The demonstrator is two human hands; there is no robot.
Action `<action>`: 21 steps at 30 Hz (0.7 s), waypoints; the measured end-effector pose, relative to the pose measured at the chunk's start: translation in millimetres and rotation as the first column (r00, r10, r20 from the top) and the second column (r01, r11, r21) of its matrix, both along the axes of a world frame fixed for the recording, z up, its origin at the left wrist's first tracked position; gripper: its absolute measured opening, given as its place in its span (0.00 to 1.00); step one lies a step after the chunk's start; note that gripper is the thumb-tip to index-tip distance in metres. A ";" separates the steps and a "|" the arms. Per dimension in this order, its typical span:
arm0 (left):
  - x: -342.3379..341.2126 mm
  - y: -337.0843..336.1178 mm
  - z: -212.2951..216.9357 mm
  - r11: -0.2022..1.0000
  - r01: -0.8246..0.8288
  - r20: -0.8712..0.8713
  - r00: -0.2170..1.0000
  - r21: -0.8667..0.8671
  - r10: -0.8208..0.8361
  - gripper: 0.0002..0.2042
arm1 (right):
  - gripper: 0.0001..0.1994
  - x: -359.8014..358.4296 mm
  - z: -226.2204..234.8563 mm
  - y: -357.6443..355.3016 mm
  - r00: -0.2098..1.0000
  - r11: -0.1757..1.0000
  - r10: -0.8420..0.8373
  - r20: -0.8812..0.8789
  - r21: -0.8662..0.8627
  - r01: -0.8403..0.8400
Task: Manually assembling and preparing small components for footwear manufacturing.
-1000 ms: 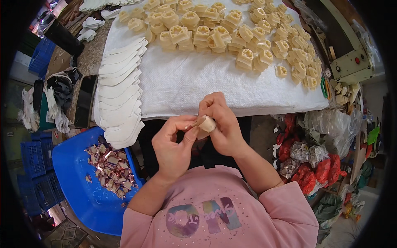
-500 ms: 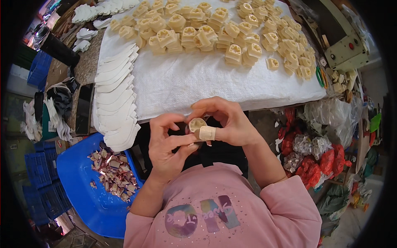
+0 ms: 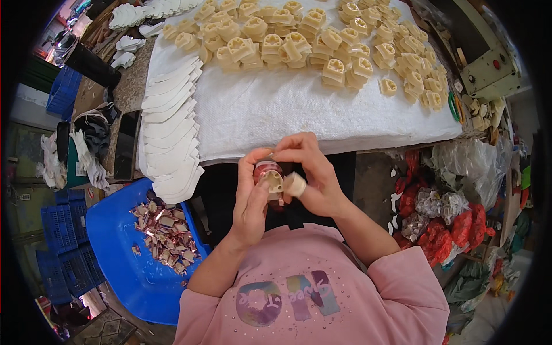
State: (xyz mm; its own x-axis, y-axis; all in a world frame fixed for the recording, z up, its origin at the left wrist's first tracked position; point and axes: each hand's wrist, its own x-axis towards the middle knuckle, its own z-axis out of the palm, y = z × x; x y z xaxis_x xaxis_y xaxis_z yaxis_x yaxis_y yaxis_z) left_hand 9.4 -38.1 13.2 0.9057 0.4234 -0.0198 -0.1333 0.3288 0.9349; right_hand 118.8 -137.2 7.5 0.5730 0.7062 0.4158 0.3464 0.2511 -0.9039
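Note:
In front of my shirt, both hands are closed around a small cream moulded piece point(image 3: 275, 180) with a hollowed face turned up. A shiny reddish band or film point(image 3: 267, 167) shows along its far side; what it is exactly I cannot make out. My left hand point(image 3: 248, 198) grips the piece from the left, thumb along its near edge. From the right, my right hand point(image 3: 317, 178) curls over it, fingertips at the far end. A beige wrap point(image 3: 295, 184) covers the right thumb, blurred by motion. Similar cream pieces point(image 3: 277, 49) lie heaped on the white-covered table point(image 3: 253, 112).
Overlapping white cut pieces point(image 3: 171, 129) run down the table's left side, beside a dark phone point(image 3: 126, 144). A blue basin point(image 3: 118, 253) at my left holds shiny reddish scraps point(image 3: 167, 233). Red and clear plastic bags point(image 3: 437, 224) lie right. A machine box point(image 3: 489, 72) stands far right.
The cream piece has turned so its hollowed face shows more, and the reddish band now shows. My left hand has shifted right and closed around it; the right thumb has swung away from it.

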 end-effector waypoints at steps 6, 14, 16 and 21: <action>9.2 -12.7 10.6 0.980 -0.066 0.086 0.995 0.189 0.051 0.33 | 0.09 10.1 18.1 7.7 0.578 0.921 0.254 -0.775 0.011 -0.390; 7.1 -16.8 -0.1 0.883 -0.241 0.096 0.971 0.403 0.221 0.21 | 0.09 -9.7 -5.6 9.1 0.781 0.938 0.283 -0.556 -0.011 -0.348; 11.1 -18.8 0.1 0.874 -0.292 0.091 0.956 0.388 0.279 0.20 | 0.10 -14.0 -17.7 14.0 0.973 0.989 0.151 -0.172 0.026 -0.148; 14.8 -9.2 -2.0 0.932 -0.346 0.039 0.938 0.110 0.344 0.15 | 0.17 -29.8 -10.9 15.7 0.859 0.969 0.245 -0.451 0.133 -0.207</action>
State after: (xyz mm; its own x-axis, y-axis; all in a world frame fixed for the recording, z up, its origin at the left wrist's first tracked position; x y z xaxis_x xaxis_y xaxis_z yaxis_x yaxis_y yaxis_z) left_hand 24.2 -47.2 11.2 0.7030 0.7084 0.0626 -0.2380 0.1515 0.9594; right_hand 88.9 -121.5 -3.3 0.5410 0.8162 0.2027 -0.1787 0.3471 -0.9206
